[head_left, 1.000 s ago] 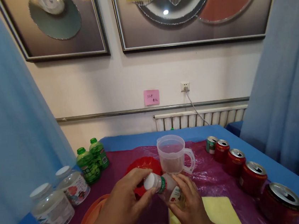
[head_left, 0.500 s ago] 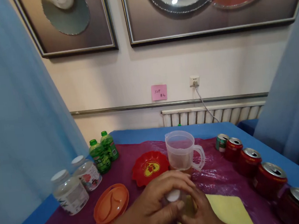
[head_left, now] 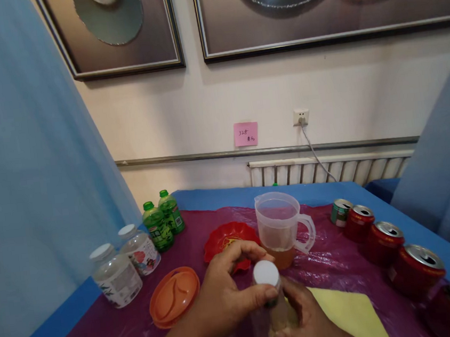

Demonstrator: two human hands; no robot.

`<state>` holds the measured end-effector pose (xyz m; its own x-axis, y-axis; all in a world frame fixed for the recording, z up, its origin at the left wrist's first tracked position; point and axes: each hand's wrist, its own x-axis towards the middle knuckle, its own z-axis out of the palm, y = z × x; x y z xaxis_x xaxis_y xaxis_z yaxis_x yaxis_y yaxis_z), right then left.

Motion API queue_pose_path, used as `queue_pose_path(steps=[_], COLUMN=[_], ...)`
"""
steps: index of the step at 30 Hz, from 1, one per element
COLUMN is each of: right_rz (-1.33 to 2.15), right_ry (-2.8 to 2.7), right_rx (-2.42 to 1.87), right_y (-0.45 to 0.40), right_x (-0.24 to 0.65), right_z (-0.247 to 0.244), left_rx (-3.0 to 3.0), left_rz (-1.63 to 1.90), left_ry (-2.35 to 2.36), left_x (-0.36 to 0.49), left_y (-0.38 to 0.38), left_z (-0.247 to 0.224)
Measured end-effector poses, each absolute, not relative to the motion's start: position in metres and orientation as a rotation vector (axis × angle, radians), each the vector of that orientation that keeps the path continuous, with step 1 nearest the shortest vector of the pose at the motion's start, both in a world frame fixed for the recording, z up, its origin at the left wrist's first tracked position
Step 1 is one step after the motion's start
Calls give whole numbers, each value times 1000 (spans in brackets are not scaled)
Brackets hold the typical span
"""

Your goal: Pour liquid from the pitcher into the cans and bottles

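A clear bottle with a white cap [head_left: 266, 273] stands upright before me, over the near edge of the yellow cloth [head_left: 346, 311]. My right hand [head_left: 311, 317] is closed around its body. At the bottle's top, my left hand [head_left: 235, 290] curls about the cap, thumb on the near side and fingers behind. Just beyond the hands stands a clear plastic jug [head_left: 277, 227] with amber liquid in its bottom. The red scalloped plate [head_left: 214, 239], partly hidden by my left fingers, lies left of the jug.
Left of my hands is an orange divided dish [head_left: 174, 297]. Two white-lidded jars [head_left: 118, 279] and two green bottles [head_left: 157, 226] line the left side. Several drink cans [head_left: 383, 237] form a row on the right. Purple plastic sheeting [head_left: 331, 264] covers the blue table [head_left: 207, 197].
My left fingers have lifted and spread from over the cap, so the white cap shows fully. The bottle appears higher between my hands. The view has shifted slightly left.
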<state>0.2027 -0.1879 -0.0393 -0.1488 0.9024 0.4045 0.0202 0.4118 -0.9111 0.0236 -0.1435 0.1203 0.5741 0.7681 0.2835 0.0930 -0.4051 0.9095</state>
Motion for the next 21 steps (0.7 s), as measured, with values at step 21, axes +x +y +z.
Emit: queue_pose_path(steps=[21], right_rz=[971], right_ry=[-1353], right_rx=[-913], right_y=[-198], right_x=[205], right_z=[-54], left_rx=[1778], left_rz=[1252], left_ry=[1856], left_x=[-158], left_y=[-159], left_z=[98])
